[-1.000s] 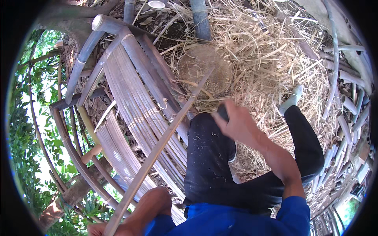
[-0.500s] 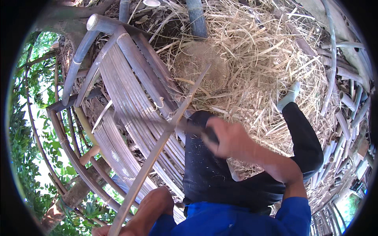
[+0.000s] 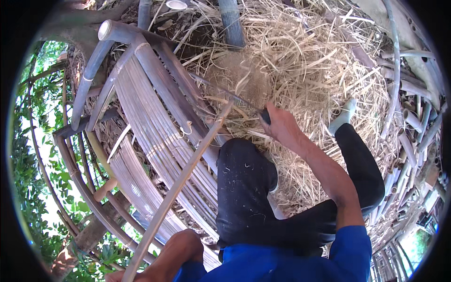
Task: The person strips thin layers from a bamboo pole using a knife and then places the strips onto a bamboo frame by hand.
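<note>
My right hand is closed round the dark handle of a long knife. Its thin blade reaches up and left, across the far end of a long bamboo strip. A pale curl of shaving rises at that end, beside the blade. The strip slants from the lower left, past my bent left knee. At the lower edge, my left hand is wrapped round the near end of the strip; the picture's edge cuts off part of it.
Left of my legs stands a slatted bamboo bench with a thick pole frame. Shavings cover the ground ahead, round an upright bamboo post. My foot rests among them. Stacked bamboo poles line the right side.
My right hand and the knife have moved up and away, from the strip's middle to its far end. The strip's far end sits lower, and a shaving curl now shows there.
</note>
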Demonstrator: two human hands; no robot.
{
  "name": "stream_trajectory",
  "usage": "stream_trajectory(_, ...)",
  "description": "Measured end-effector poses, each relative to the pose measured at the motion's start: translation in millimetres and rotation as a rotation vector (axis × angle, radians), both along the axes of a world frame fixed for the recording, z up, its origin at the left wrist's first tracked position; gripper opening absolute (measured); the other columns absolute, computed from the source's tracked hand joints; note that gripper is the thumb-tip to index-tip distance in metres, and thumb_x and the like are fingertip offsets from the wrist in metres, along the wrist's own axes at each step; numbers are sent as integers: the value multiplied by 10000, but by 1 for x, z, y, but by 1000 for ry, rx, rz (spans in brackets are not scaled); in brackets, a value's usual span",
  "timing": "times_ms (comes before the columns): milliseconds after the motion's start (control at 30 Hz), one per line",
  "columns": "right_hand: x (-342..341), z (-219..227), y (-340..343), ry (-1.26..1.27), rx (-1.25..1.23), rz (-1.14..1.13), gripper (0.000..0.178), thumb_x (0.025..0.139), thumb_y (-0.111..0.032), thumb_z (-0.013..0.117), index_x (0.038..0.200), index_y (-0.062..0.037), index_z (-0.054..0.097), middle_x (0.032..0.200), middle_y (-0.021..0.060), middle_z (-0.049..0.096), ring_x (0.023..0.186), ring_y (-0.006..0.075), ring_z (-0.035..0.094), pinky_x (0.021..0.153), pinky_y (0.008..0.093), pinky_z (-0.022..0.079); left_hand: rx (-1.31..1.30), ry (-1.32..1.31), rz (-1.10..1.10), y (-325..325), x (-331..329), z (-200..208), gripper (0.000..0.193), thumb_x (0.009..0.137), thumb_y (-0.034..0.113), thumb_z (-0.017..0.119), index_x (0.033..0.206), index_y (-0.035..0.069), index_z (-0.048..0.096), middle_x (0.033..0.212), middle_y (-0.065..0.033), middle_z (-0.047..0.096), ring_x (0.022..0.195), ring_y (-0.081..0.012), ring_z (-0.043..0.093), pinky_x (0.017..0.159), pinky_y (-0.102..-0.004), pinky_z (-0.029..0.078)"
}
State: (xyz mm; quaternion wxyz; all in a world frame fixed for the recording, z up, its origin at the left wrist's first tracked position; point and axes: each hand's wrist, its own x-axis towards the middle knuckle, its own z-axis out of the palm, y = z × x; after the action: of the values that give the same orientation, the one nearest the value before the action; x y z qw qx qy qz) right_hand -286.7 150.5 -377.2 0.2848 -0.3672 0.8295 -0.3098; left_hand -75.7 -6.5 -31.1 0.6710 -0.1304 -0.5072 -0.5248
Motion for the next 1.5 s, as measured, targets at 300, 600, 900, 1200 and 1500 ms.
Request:
stream_trajectory(300, -24, -86, 14, -55, 210, -184, 376, 940, -301, 661, 1145, -11, 541, 859, 284, 676, 815, 460, 681, 762, 523, 535, 119, 117, -41, -7, -3, 7, 274, 1064, 311, 539, 862, 133, 490, 653, 87, 362, 469, -36, 257, 402, -218, 201)
stream_trajectory(600, -13, -15, 40, 176, 118, -403, 524, 873, -305, 747, 1243, 7, 546, 1151, 325, 637, 1016, 478, 647, 849, 543, 525, 103, -285, -37, -65, 10, 7, 310, 1081, 281, 457, 1097, -25, 500, 717, -1, 363, 622, -129, 385, 505, -296, 384)
stream_trajectory(900, 60, 218, -18, 41, -543, 46, 678, 870, -310, 784, 1431, -42, 512, 1270, 207, 648, 1167, 316, 646, 1009, 433, 503, 122, -39, -365, -77, 57, 52, 466, 1107, 286, 359, 1315, -128, 415, 711, -9, 324, 574, -122, 316, 476, -299, 355)
stream_trajectory(1200, 130, 265, -15, -187, -712, -21, 243, 890, -161, 803, 1072, -10, 745, 950, 88, 736, 825, 130, 670, 767, 279, 527, 317, 99, 109, -72, 84, 79, 547, 1093, 372, 334, 1408, -63, 437, 726, -86, 502, 701, -208, 553, 706, -372, 537)
stream_trajectory(1500, 127, 267, -27, -337, -820, -102, 259, 872, -120, 822, 1054, 39, 727, 940, 72, 725, 884, 117, 663, 826, 274, 525, 29, -297, 33, 8, 9, 47, 512, 1080, 303, 495, 1472, -25, 460, 893, -78, 598, 768, -111, 582, 670, -286, 460)
